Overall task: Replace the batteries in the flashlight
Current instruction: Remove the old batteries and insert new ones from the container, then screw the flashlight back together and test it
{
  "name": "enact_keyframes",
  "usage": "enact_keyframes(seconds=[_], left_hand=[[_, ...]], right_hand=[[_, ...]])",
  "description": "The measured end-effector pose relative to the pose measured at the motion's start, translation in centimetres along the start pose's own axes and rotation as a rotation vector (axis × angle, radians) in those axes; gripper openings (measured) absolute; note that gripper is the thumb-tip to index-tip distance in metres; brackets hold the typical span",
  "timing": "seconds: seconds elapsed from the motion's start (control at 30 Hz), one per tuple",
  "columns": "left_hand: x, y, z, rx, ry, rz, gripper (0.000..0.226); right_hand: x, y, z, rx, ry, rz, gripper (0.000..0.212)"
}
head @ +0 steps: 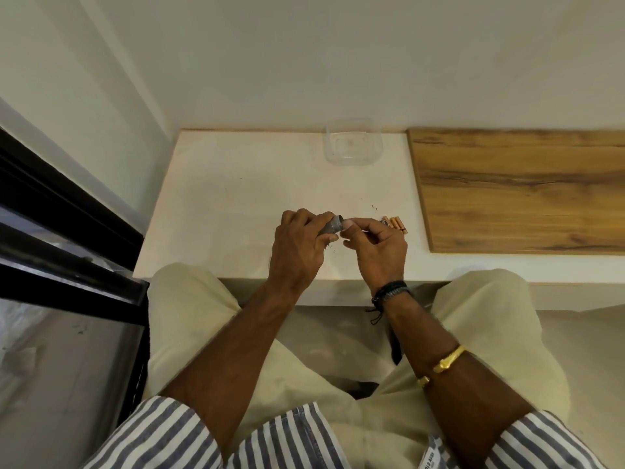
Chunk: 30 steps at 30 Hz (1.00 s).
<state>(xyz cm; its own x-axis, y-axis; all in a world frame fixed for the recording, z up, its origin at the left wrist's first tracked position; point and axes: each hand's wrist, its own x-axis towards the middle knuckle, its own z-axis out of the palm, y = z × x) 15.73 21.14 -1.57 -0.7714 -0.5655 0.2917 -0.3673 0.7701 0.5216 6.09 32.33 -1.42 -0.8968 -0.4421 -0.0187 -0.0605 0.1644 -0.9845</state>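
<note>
- The left hand (297, 242) is curled shut around the grey flashlight (330, 226), above the near middle of the white table (220, 204); the open end of the flashlight points toward 3 o'clock.
- The right hand (375, 245) meets it from 3 o'clock, thumb and forefinger pressed at the flashlight's open mouth; whether they pinch anything is hidden.
- A small group of tan batteries (396, 224) lies on the table just beyond the right hand, at 2 o'clock from it, partly covered by the knuckles.
- A clear plastic container (351, 143) sits at 12 o'clock, against the far wall, well apart from the hands.
- A wooden board (521, 187) covers the table from 1 to 3 o'clock; its left edge runs just beside the batteries.
- Tiny dark specks dot the white surface near the hands.
- From 9 to 11 o'clock of the hands the tabletop is bare out to its left edge; beyond that, at 8 to 9 o'clock, stands a black frame (67, 231).
- The near table edge runs below the wrists at 6 o'clock, with the person's knees on either side.
- A dark wristband (392, 292) and a gold bangle (443, 363) ring the right forearm.
</note>
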Motion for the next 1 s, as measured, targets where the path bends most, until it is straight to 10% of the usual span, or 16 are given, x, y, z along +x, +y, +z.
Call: enact_keyframes(seconds=[0.2,0.63,1.0], left_hand=[[0.1,-0.1,0.2,-0.07,-0.033,-0.056,0.034],[0.0,-0.6,1.1,-0.076,-0.101,-0.042,0.032],[0.3,-0.3,0.8,-0.069,-0.083,-0.033,0.035]], right_hand=[[4.5,1.7,-3.8,-0.174,0.188,0.095,0.011],[7.5,4.2,-4.3,-0.983,-0.111,-0.024,0.026],[4.4,0.5,-2.8,-0.245,-0.086,-0.024,0.026]])
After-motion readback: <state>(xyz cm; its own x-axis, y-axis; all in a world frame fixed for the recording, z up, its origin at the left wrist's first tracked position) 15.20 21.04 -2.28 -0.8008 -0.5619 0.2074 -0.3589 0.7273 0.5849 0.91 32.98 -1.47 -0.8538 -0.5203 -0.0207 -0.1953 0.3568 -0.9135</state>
